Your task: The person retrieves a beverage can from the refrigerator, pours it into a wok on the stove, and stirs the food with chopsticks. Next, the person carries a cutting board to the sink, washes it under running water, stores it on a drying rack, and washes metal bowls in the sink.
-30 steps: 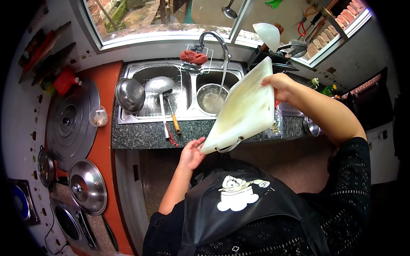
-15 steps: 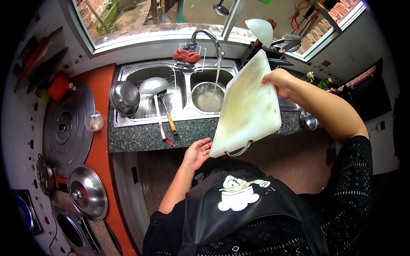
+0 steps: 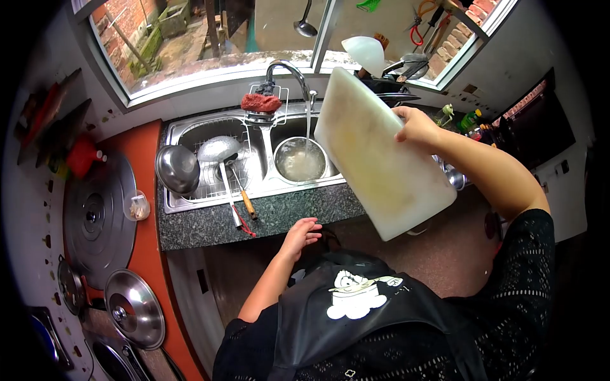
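A thick white cutting board (image 3: 381, 159) with brownish stains is held up at a tilt, right of the sink and over the counter's front edge. My right hand (image 3: 416, 127) grips its right edge; some of those fingers are hidden behind the board. A metal handle shows at its lower end. Below the counter edge, my left hand (image 3: 302, 238) is apart from the board, its fingers stretched out and holding nothing. Water runs from the tap (image 3: 289, 68) into a metal bowl (image 3: 300, 160) in the right basin.
A metal bowl (image 3: 177, 169), a large ladle (image 3: 219, 150) and a wooden-handled tool (image 3: 246, 204) rest at the left basin. A red cloth (image 3: 260, 103) lies on a rack behind the tap. Pot lids (image 3: 135, 309) and a small plastic cup (image 3: 136, 206) stand left.
The board has swung round to the right, its lower end moving away from my left hand. My left hand has come off the board's lower corner area and stays low.
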A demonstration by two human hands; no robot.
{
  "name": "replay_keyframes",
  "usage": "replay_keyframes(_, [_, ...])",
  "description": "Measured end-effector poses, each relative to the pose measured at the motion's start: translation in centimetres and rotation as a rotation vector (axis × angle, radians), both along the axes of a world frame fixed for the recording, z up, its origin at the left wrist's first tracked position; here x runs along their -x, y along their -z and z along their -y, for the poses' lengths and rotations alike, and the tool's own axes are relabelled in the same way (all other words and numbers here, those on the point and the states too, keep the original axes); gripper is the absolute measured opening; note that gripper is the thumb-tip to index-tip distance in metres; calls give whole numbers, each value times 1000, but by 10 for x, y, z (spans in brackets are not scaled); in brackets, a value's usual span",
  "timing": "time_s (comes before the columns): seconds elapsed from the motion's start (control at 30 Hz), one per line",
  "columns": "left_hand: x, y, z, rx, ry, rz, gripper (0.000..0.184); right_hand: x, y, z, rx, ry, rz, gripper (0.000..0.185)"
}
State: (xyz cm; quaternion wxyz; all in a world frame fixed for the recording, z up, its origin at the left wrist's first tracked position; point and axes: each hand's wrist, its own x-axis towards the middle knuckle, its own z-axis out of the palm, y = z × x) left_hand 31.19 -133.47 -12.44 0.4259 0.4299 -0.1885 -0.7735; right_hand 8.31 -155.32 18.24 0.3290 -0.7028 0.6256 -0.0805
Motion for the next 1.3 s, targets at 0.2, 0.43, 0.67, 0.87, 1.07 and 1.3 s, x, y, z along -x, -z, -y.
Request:
replay_keyframes(0.2, [15,-7,36,150,78,224,37,16,-34,-19,136,-251,-167,57])
replay_keyframes(0.43, [5,-63,118,618,-447,700,92,33,-60,-25,223,-587,-442,50])
replay_keyframes(0.67, [8,-198,125,799,-451,463,30,80,-105,7,348,-810,-420,53])
replay_keyframes(0.87, [44,-288,139,887,-567,573,29,129,-115,62,547,-911,-277,49])
replay_keyframes(1.07, [66,-443,178,1109,-625,627,38,152,-223,132,826,-902,45,51])
replay_keyframes(1.3, [40,-582,275,1225,-712,795,35,141,-330,201,1012,-690,176,44])
